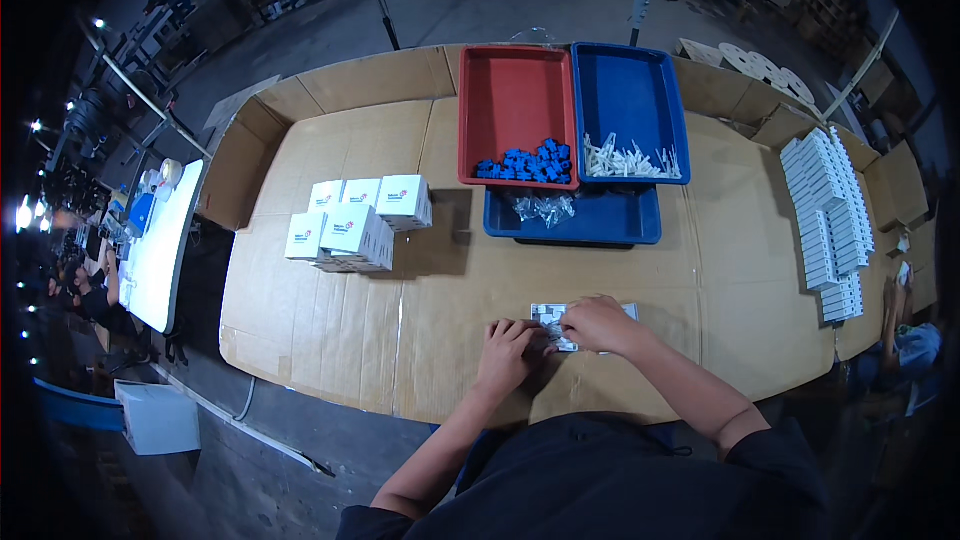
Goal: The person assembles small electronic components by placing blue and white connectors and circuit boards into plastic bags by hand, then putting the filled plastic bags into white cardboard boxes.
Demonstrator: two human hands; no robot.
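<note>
In front of me on the cardboard tabletop lies a flat white rectangular plastic housing [546, 314], with small pale parts inside it. My left hand [507, 354] is at its left end, fingers curled and closed toward it. From the right, my right hand [594, 322] reaches over the housing with its fingers pressed together down at its middle. Whatever small piece sits between the fingertips of either hand is hidden. The right hand covers much of the housing.
A red tray [517, 75] holds blue plastic parts [530, 163]; a blue tray [628, 90] beside it holds white pieces [622, 160]. Both rest above a lower blue tray [600, 218]. White boxes [350, 230] stand left; stacked white housings [825, 215] stand right. Cardboard walls [370, 80] edge the table.
</note>
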